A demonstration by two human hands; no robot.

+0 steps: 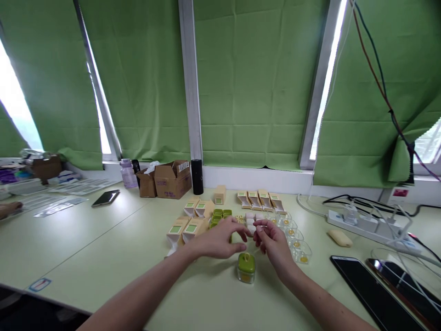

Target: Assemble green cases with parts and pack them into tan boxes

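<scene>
Here, from the head camera, I see my left hand [217,241] and my right hand [273,242] brought close together over the pale green table [103,243], fingertips almost meeting. The right hand's fingers are curled in a pinch on a small white piece [257,228]; the left hand's fingers are loosely bent and spread toward it, and I cannot tell whether they grip anything. Just in front of the hands stands a small clear jar with a green lid [246,267], upright and untouched. Behind the hands lie loose green lids [220,214]. To the right runs a row of open clear cups [296,241], to the left a group of beige cartons [188,225], and further back four more cartons [260,200] lie side by side
</scene>
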